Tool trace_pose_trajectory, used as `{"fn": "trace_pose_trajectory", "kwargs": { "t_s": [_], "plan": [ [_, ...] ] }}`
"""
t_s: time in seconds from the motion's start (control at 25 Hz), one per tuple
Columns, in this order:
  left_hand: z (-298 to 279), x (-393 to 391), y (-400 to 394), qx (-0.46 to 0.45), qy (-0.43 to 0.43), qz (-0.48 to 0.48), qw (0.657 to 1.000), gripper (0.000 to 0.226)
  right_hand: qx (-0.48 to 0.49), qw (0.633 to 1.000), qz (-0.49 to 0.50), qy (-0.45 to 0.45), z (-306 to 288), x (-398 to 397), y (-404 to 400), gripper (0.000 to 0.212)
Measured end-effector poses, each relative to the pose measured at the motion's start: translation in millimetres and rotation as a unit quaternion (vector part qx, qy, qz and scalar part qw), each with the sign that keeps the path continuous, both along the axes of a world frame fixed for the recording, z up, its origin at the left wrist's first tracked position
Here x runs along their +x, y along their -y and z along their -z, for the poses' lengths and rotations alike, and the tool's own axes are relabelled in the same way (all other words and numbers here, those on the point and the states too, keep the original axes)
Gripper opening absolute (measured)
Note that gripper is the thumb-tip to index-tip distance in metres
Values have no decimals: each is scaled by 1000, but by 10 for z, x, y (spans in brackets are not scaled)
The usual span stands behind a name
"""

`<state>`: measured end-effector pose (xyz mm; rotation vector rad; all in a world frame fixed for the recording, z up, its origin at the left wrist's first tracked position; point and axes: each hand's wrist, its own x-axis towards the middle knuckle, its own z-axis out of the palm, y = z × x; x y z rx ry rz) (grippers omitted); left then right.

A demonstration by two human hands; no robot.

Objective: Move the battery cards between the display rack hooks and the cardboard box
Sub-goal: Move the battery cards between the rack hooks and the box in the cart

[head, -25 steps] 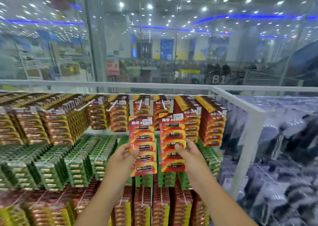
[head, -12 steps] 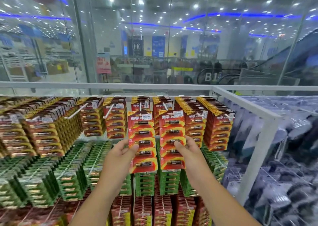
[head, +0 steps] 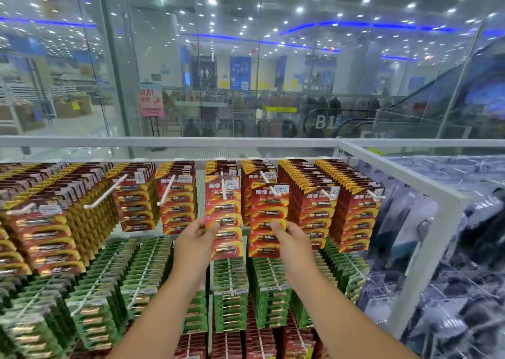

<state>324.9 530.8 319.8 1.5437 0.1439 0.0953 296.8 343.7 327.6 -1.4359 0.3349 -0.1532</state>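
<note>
- Head view: my left hand pinches a red battery card hanging on its white hook.
- My right hand pinches the neighbouring red card.

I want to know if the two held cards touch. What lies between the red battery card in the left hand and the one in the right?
Head view: a narrow gap separates the left card from the right card; red cards hung behind show through it.

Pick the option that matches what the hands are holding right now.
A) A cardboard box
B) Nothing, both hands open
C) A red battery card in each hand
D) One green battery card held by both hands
C: the left hand pinches one red battery card and the right hand pinches another red battery card, both raised at the top-row hooks.
</note>
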Motion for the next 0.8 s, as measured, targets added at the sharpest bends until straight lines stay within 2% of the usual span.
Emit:
{"fn": "trace_pose_trajectory", "kwargs": {
  "t_s": [0.32, 0.44, 0.52, 0.6, 0.72, 0.8],
  "plan": [
    [122, 614, 12, 66, 26, -24, 997, 30, -29, 997, 73, -2, 125, 780, -94, 20],
    [215, 709, 2, 89, 19, -24, 996, 13, -38, 996, 82, -5, 169, 922, -95, 23],
    [281, 740, -12, 88, 17, -25, 996, 11, -49, 995, 82, -6, 221, 949, -101, 30],
    [358, 715, -48, 92, 0, -27, 995, 20, -68, 995, 72, -19, 272, 883, -117, 42],
    [509, 575, -115, 97, -35, -23, 994, 46, -74, 995, 67, -32, 388, 678, -162, 39],
    [575, 420, -127, 110, -45, -14, 993, 58, -61, 996, 63, -32, 447, 521, -172, 53]
  ]
}}
